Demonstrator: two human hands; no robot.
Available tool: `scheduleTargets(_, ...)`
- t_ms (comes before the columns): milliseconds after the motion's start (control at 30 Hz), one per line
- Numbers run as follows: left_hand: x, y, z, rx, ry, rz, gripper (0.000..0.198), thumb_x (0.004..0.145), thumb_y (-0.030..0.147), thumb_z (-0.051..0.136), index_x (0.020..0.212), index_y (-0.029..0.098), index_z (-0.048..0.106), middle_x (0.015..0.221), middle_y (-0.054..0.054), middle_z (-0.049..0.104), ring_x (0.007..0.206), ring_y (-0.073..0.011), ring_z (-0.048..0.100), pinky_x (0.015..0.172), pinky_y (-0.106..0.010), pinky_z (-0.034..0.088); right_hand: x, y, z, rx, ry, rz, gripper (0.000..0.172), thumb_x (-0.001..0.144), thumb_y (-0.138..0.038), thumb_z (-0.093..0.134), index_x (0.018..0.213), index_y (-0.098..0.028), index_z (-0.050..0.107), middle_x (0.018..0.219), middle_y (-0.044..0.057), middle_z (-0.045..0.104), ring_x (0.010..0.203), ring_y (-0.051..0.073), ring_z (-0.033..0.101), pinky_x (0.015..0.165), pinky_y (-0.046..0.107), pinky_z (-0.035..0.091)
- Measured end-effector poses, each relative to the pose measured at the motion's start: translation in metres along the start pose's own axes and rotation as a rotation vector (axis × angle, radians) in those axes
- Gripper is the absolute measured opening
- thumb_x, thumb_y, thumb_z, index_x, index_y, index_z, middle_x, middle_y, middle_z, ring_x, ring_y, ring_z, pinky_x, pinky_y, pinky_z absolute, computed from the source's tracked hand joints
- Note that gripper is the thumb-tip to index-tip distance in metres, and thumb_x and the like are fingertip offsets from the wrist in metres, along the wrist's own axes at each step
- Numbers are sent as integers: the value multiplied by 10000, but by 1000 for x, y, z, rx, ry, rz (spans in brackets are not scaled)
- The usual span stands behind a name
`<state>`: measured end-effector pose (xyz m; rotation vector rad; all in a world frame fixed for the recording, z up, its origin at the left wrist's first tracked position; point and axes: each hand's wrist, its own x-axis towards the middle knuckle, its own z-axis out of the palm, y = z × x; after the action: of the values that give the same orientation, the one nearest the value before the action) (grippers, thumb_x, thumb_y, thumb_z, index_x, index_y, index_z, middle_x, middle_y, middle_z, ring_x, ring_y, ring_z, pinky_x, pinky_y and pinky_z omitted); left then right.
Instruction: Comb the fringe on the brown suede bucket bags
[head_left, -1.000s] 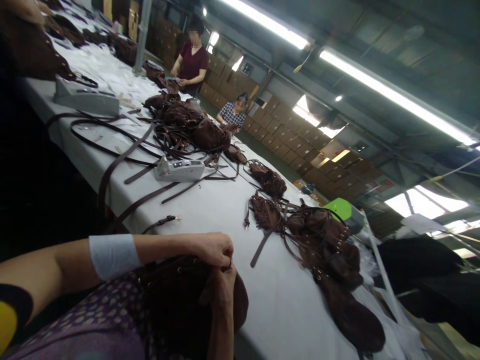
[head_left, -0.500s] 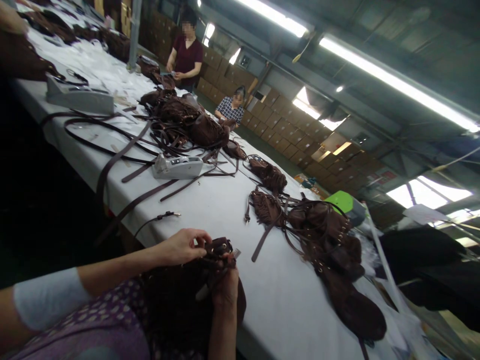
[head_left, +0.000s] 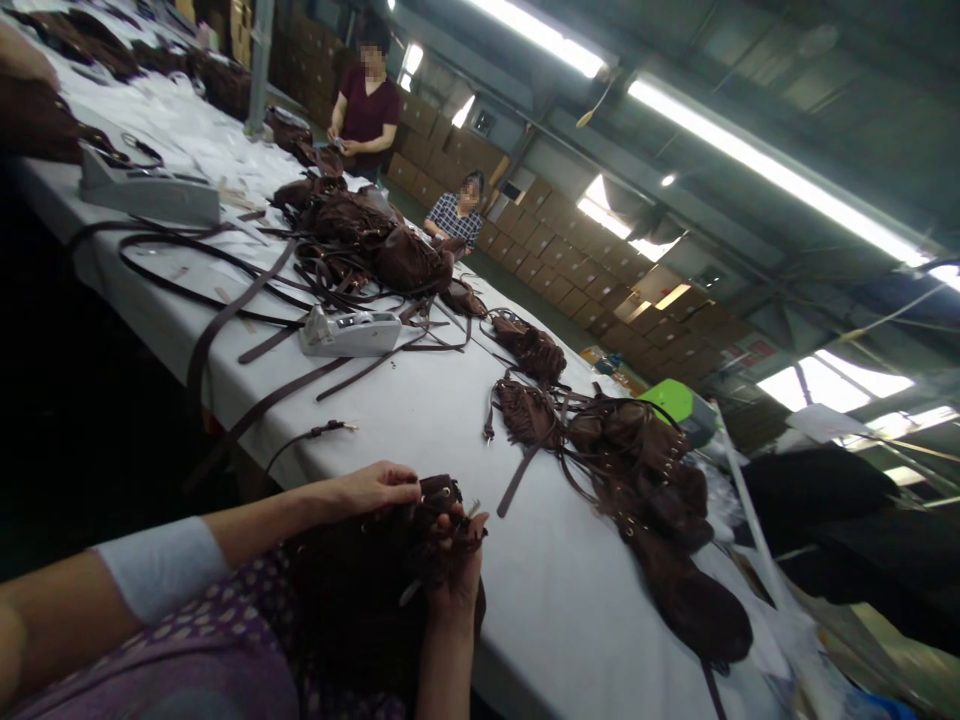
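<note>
A dark brown leather bag (head_left: 352,590) with metal eyelets lies across my lap at the table's edge. My left hand (head_left: 386,488) pinches the bag near its eyeletted rim, thumb and fingers pressed together. Close by on the right, my right hand (head_left: 459,565) is turned palm up, with its fingers curled over gathered dark brown leather of the same bag. A thin pale metal-looking tip (head_left: 474,509) sticks up beside the right fingers, and another pale piece shows lower down by the palm; what they belong to is hidden.
Grey tape dispensers (head_left: 351,333) stand on the white-covered table (head_left: 427,400). Brown bags with straps (head_left: 367,235) are heaped beyond, and more bags (head_left: 652,480) lie on the right. A short strap with a clasp (head_left: 326,430) rests near the edge. Two people work across the table.
My left fingers have closed flatter against the bag's rim. My right hand has turned, showing more palm, with the thumb farther out. The whole view has shifted slightly.
</note>
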<state>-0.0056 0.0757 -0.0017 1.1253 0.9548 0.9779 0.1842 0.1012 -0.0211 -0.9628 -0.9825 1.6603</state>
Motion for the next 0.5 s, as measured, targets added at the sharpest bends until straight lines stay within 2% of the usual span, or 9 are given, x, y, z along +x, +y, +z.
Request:
scheduleTargets(100,2,-17,-4,-283,208,-48,332,827,454,599,763,129,582,696,7,609,458,-48,405,423,-164,282,-8,-9,5,25,-5,74,451,746,-654,629,769,-204,655,553,-32,601,393,79,466,411,194,416)
scheduleTargets(167,4,-26,-4,-488,349,-65,295,813,390,644,729,115,579,669,-8,605,456,-45,428,415,-150,301,-25,-12,15,-169,-65,28,338,779,-531,669,848,-201,679,621,-9,645,462,106,536,448,210,453)
scheduleTargets(233,8,-30,-3,-664,472,-59,241,803,305,670,702,106,576,639,-16,598,450,-47,450,406,-140,324,-51,-11,26,-526,-189,-155,203,824,-357,657,960,-213,700,807,46,705,668,183,645,598,280,535)
scheduleTargets(267,11,-29,-3,-727,519,-45,217,804,268,669,695,107,572,631,-16,595,445,-46,454,401,-136,332,-67,-8,30,-713,-255,-285,210,840,-270,625,1032,-225,696,932,72,711,800,222,664,704,322,550)
scheduleTargets(333,18,-23,-5,-802,580,-8,190,826,222,640,693,115,556,624,-10,587,431,-40,449,391,-129,342,-97,-2,32,-1016,-310,-567,350,858,-151,526,1167,-259,650,1151,97,660,1001,263,637,845,381,529)
scheduleTargets(400,30,-10,-8,-850,612,36,179,864,202,585,708,127,541,634,-5,585,428,-34,449,390,-122,351,-118,1,24,-1165,-249,-770,418,883,-122,436,1235,-275,601,1238,101,615,1062,261,618,871,390,523)
scheduleTargets(433,36,-2,-9,-876,621,64,180,886,197,551,719,132,535,647,-4,586,435,-32,455,394,-118,356,-123,0,17,-1181,-168,-803,403,906,-141,406,1240,-268,593,1219,101,625,1029,246,635,844,366,535)
scheduleTargets(500,51,15,-12,-916,619,124,188,918,207,501,744,140,530,682,-6,593,460,-31,474,410,-114,371,-125,-9,-3,-1161,82,-708,349,955,-240,376,1241,-242,577,1048,85,689,836,202,682,715,292,556)
